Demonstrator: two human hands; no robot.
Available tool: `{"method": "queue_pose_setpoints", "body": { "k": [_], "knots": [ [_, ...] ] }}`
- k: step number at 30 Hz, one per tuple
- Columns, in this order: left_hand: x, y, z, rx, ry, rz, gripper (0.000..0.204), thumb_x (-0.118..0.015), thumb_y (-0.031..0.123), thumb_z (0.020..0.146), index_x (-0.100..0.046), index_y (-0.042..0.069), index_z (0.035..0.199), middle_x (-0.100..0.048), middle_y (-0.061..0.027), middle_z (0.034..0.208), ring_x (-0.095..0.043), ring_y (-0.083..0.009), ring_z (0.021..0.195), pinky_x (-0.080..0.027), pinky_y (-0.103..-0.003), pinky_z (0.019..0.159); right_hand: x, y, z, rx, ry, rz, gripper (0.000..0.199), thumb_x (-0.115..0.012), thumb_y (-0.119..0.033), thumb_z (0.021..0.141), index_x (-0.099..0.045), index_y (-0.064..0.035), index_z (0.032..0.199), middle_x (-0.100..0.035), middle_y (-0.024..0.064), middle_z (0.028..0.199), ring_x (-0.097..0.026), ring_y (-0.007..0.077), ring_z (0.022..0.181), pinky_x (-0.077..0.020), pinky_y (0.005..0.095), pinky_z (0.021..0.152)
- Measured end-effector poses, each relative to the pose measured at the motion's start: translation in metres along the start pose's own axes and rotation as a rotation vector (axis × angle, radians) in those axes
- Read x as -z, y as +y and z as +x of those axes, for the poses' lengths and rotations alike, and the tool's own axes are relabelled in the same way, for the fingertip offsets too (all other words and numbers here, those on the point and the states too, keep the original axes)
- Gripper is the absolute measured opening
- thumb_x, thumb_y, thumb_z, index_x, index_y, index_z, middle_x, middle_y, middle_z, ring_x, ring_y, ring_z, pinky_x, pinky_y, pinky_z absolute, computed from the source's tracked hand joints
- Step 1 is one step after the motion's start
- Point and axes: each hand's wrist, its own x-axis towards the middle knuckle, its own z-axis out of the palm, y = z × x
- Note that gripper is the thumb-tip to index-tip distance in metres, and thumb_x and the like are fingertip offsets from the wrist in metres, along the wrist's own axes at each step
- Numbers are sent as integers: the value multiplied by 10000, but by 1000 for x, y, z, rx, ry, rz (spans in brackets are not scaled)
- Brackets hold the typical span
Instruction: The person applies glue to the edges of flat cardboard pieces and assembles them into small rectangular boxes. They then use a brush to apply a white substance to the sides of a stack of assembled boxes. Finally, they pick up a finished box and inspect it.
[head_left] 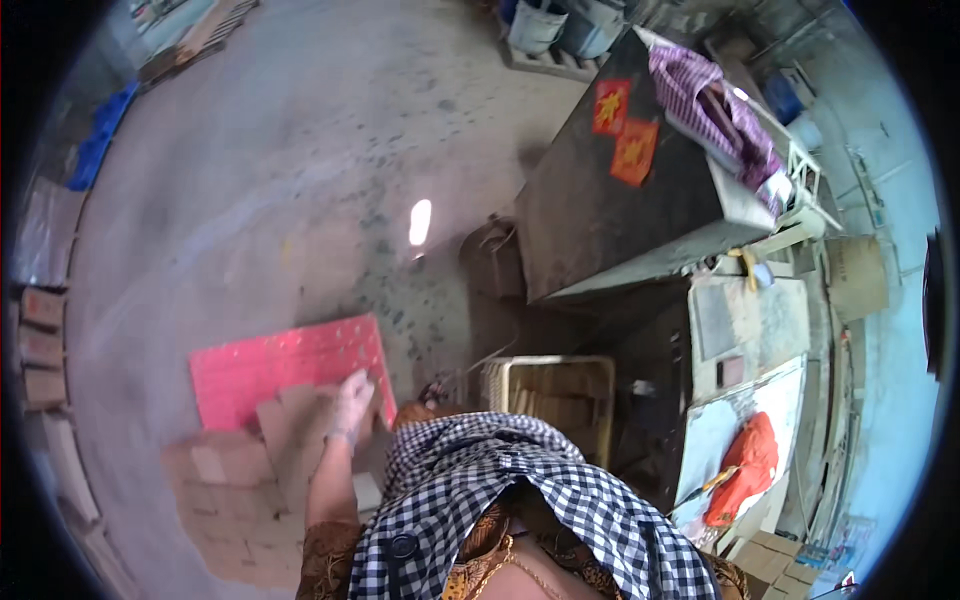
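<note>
My left hand (350, 402), in a pale glove, reaches forward over brown cardboard boxes (290, 425). Its fingers look curled closed, but whatever they may hold is too small or blurred to make out. Beneath and beyond the hand lies a flat pink-red slatted board (270, 362) on the floor, with some of the cardboard overlapping its near edge. More cardboard boxes (235, 510) are grouped at the lower left, close to my forearm. My right hand does not show; a black-and-white checked apron (500, 455) fills the lower middle.
At my right, a yellow-rimmed crate (555, 362) stands beside a worktable (752, 350) bearing an orange-red bag (745, 470). Further ahead is a large dark cabinet (590, 215) with purple checked cloth (705, 105) on top. Buckets (538, 28) stand on a pallet at the back.
</note>
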Motion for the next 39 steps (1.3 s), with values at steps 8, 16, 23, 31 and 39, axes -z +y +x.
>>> {"method": "queue_pose_setpoints", "body": {
  "k": [8, 16, 23, 31, 39],
  "knots": [
    [16, -39, 96, 523, -383, 543, 406, -541, 322, 942, -636, -13, 1149, -652, -253, 1118, -625, -371, 1062, -474, -433, 923, 199, -45, 126, -285, 382, 66, 331, -702, -290, 780, -663, 0, 932, -692, 210, 943, -683, 331, 933, -522, 419, 850],
    [-3, 145, 534, 151, -607, 988, 370, -502, 292, 934, -689, -8, 1045, -663, -256, 1076, -625, -412, 1017, -488, -472, 897, 165, -105, 182, -724, 431, 294, 321, -698, -301, 773, -674, -6, 899, -693, 208, 940, -686, 327, 929, -526, 415, 840],
    [-184, 556, 905, -585, -353, 414, 410, -592, 285, 932, -617, -20, 1206, -631, -209, 1228, -587, -314, 1160, -448, -380, 1002, 104, -300, 247, -763, 85, 411, 315, -695, -310, 768, -683, -12, 870, -694, 206, 937, -689, 323, 925, -529, 412, 831],
    [-393, 757, 1004, -693, -806, 611, 504, -574, 304, 948, -522, 36, 1372, -518, -159, 1418, -468, -250, 1338, -351, -359, 1122, 157, -437, 471, -853, 144, 752, 310, -692, -320, 761, -694, -19, 838, -695, 204, 934, -693, 319, 920, -534, 409, 821],
    [-405, 712, 1165, -181, -1050, 1458, 549, -465, 383, 968, -467, 63, 1414, -473, -173, 1447, -435, -313, 1349, -320, -432, 1132, 188, -532, 584, -770, -60, 750, 309, -688, -330, 755, -705, -26, 805, -696, 201, 930, -696, 315, 915, -538, 406, 811]
  ]
}}
